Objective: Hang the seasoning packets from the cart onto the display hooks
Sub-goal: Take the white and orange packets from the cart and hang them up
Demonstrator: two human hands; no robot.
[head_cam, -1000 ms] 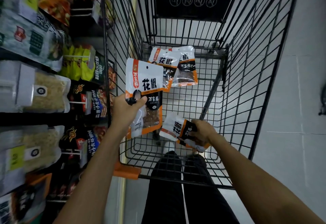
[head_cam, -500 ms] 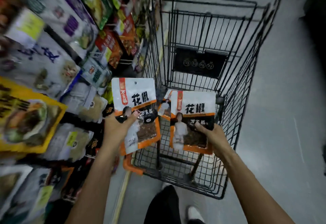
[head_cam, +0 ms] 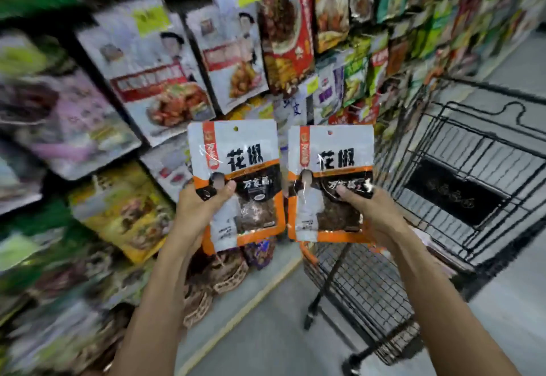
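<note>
Left hand (head_cam: 201, 213) and right hand (head_cam: 369, 216) each pinch one upright packet (head_cam: 236, 168), (head_cam: 331, 180); inner edges nearly touching, cart (head_cam: 443, 198) at right.

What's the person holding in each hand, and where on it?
The left hand pinches one seasoning packet at its left edge, about mid-height; the right hand grips a second packet by its lower right part, thumb on the front.

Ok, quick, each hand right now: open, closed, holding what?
Left hand: closed, holding the left Sichuan pepper packet.
Right hand: closed, holding the right Sichuan pepper packet.
</note>
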